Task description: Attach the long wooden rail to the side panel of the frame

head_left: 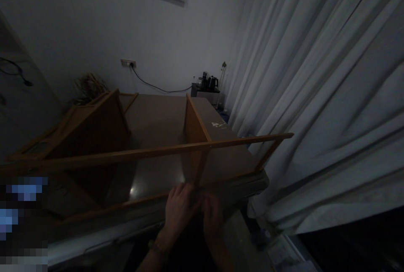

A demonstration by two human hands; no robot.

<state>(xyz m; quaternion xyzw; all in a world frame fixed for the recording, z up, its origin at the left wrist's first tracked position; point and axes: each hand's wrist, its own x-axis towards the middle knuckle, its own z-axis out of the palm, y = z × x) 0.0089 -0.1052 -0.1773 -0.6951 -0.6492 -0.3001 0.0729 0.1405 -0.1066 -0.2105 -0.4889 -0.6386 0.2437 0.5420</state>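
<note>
A large wooden furniture frame (176,149), with orange-brown rails and upright boards on a grey-brown back panel (158,114), lies in front of me. My left hand (178,208) is at its near lower rail (132,203), its fingers curled together by the foot of a wooden upright (201,167). Close beside it, my right hand (212,213) has its fingers bent and drawn together, pointing toward the left hand. What lies between the fingers of both hands is too dark and blurred to make out. A band circles my left wrist.
Pale curtains (303,95) hang along the right side. Beyond the frame, a black kettle (212,82) stands on a small cabinet (205,94), with a cord (158,89) running to a wall socket (128,63). A dried bundle (90,87) sits at the back left. The left edge is partly pixelated.
</note>
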